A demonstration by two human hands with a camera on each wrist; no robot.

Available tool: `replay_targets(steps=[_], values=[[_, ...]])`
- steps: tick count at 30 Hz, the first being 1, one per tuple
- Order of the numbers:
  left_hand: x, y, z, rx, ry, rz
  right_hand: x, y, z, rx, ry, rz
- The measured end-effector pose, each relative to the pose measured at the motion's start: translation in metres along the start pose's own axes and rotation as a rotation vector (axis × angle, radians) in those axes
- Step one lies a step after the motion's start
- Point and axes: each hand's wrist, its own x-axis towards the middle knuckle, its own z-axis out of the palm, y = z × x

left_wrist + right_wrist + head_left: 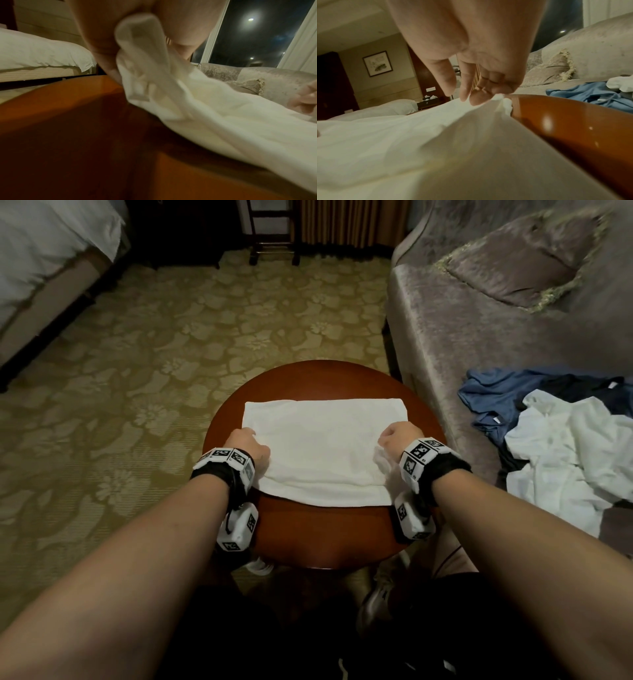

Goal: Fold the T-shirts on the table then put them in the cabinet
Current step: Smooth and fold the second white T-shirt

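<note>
A grey sofa [479, 313] fills the head view from 1 to 3 o'clock; on its seat at 3 o'clock lies a loose heap of T-shirts [561, 446], white over blue and dark ones, none folded. A cushion [513, 265] leans at the sofa's back at 1 o'clock. A bed [44, 251] with white covers sits at 10 o'clock, across patterned carpet [171, 337]. The round wooden table [329, 529] stands at centre, just beside the sofa's front edge. On it the white T-shirt [322, 446] lies folded to a flat rectangle, its long side running 9 to 3 o'clock.

The left hand [248, 445] is at the shirt's 9 o'clock edge, fingers curled; the left wrist view shows a bunched fold of white cloth gripped between thumb and fingers. The right hand [399, 436] is at the 3 o'clock edge, and the right wrist view shows its fingertips [476, 100] pinching a small gather of the cloth, lifted slightly off the table. Marker-covered wrist units [424, 463] sit on both forearms.
</note>
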Motion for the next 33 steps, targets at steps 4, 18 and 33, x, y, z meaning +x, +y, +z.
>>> replay_targets(steps=[4, 18, 33], values=[[-0.004, 0.005, -0.006, -0.013, -0.011, 0.009, 0.005, 0.01, 0.001, 0.307, -0.034, 0.012], [-0.058, 0.121, -0.006, 0.003, 0.093, 0.413, 0.011, 0.033, 0.011, 0.905, -0.262, 0.219], [-0.061, 0.16, 0.063, -0.121, 0.064, 0.235, 0.02, 0.045, -0.001, 0.658, -0.298, 0.095]])
